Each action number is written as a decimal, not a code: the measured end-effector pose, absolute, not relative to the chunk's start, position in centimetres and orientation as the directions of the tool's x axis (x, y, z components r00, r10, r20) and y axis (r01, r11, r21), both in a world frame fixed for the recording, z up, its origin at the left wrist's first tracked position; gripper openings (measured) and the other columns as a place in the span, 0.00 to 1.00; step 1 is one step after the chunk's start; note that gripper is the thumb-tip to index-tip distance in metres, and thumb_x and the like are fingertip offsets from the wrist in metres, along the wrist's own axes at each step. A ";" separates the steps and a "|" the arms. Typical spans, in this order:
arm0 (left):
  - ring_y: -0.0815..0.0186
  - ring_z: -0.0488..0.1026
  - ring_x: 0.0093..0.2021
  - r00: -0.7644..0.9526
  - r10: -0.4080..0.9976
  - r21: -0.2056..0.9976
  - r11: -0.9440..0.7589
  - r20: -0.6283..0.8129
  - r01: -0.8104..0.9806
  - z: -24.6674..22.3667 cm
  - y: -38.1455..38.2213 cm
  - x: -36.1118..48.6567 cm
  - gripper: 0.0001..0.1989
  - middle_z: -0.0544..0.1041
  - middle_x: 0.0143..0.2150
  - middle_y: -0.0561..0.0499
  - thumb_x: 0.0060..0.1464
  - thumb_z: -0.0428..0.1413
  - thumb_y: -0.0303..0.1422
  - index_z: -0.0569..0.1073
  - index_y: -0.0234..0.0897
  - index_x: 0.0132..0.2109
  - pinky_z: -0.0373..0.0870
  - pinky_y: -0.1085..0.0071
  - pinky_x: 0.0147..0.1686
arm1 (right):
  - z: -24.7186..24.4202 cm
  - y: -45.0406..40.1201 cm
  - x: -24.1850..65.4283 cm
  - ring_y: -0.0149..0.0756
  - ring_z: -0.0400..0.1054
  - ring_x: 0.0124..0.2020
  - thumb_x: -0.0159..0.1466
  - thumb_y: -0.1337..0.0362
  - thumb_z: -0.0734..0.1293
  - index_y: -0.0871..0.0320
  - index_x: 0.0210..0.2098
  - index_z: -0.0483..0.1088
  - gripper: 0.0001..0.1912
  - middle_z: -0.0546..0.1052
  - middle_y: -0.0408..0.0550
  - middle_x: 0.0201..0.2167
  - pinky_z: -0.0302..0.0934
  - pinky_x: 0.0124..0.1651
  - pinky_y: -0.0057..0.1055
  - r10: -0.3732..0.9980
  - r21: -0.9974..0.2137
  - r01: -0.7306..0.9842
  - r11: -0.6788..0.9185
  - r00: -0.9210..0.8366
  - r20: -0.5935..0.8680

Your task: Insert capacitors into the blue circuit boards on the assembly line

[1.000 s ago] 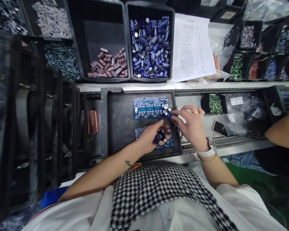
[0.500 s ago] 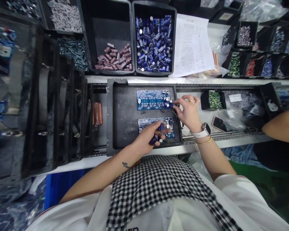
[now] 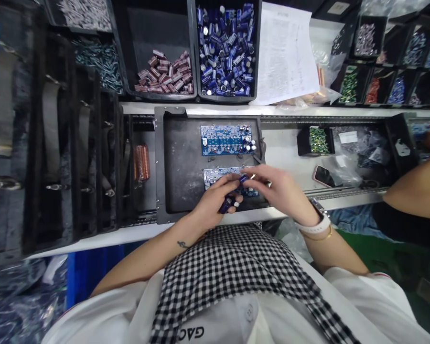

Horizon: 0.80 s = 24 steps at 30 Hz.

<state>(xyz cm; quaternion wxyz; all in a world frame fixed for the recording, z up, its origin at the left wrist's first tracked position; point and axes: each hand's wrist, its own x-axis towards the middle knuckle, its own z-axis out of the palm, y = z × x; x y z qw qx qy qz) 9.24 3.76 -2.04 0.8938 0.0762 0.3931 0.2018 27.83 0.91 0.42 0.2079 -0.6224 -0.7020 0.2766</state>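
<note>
Gripping blue capacitors (image 3: 225, 205), the left hand (image 3: 212, 200) sits beside the right hand (image 3: 280, 187), which pinches one capacitor (image 3: 243, 178) over the lower board (image 3: 211, 176). In the tray (image 3: 182, 165), the upper board (image 3: 222, 138) bears more capacitors (image 3: 248, 144) at its right end.

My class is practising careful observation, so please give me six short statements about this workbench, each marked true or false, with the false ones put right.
1. The left hand holds blue cylinders. True.
2. The right hand is far from the left hand. False: the two come together at a single blue cylinder.
3. Two circuit boards lie in the black tray. True.
4. The phone lies inside the tray. False: it lies to the tray's right.
5. The brown cylinders fill their bin to the rim. False: much of the bin's floor is bare.
6. A white watch strap circles the right hand's wrist. True.
</note>
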 end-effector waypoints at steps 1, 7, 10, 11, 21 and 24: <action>0.74 0.70 0.24 0.624 0.387 0.257 0.922 -0.679 -0.291 -1.9 3.4 9.2 0.08 0.75 0.37 0.49 0.57 0.59 0.27 0.74 0.34 0.45 0.58 0.85 0.13 | 0.5 0.1 27.7 0.35 0.72 0.40 0.69 0.59 0.62 0.51 0.51 0.72 0.13 0.78 0.46 0.43 0.67 0.44 0.34 0.985 -0.660 0.748 0.066 -0.153 -0.075; 0.61 0.79 0.42 0.714 0.044 -0.045 0.993 -0.699 -0.106 -2.0 1.2 9.9 0.09 0.79 0.38 0.39 0.59 0.50 0.22 0.76 0.25 0.37 0.77 0.66 0.47 | -3.1 -2.4 29.3 0.39 0.73 0.43 0.70 0.64 0.59 0.54 0.49 0.72 0.12 0.76 0.50 0.43 0.68 0.44 0.35 0.991 -0.507 0.860 0.055 -0.111 -0.080; 0.60 0.80 0.42 0.717 0.033 -0.058 0.993 -0.696 -0.102 -2.2 0.7 10.2 0.11 0.79 0.38 0.37 0.57 0.48 0.18 0.76 0.23 0.36 0.76 0.68 0.49 | -3.8 -2.5 29.7 0.39 0.73 0.41 0.71 0.64 0.58 0.55 0.50 0.71 0.13 0.76 0.50 0.42 0.67 0.40 0.34 0.983 -0.411 0.908 0.077 -0.137 -0.119; 0.59 0.80 0.42 0.717 0.036 -0.053 0.993 -0.696 -0.102 -2.3 0.7 10.2 0.11 0.80 0.38 0.36 0.58 0.47 0.19 0.75 0.23 0.37 0.77 0.69 0.48 | -3.8 -2.4 29.7 0.38 0.73 0.40 0.71 0.64 0.58 0.55 0.50 0.71 0.13 0.76 0.49 0.42 0.66 0.38 0.33 0.980 -0.381 0.920 0.089 -0.149 -0.129; 0.72 0.74 0.27 0.691 0.156 0.186 0.982 -0.705 -0.031 -2.2 0.3 8.9 0.10 0.75 0.33 0.47 0.61 0.54 0.27 0.77 0.27 0.45 0.70 0.82 0.20 | -3.0 -2.2 29.1 0.36 0.73 0.37 0.72 0.62 0.57 0.58 0.50 0.71 0.14 0.76 0.49 0.40 0.61 0.33 0.29 0.973 -0.222 0.964 0.146 -0.180 -0.142; 0.73 0.73 0.28 0.724 0.178 0.241 0.970 -0.666 -0.017 -2.2 0.3 8.8 0.09 0.74 0.36 0.48 0.60 0.56 0.27 0.77 0.29 0.46 0.69 0.82 0.20 | -3.4 -2.3 29.3 0.36 0.73 0.37 0.72 0.62 0.56 0.58 0.51 0.70 0.15 0.77 0.50 0.43 0.62 0.34 0.30 0.972 -0.198 0.966 0.167 -0.195 -0.131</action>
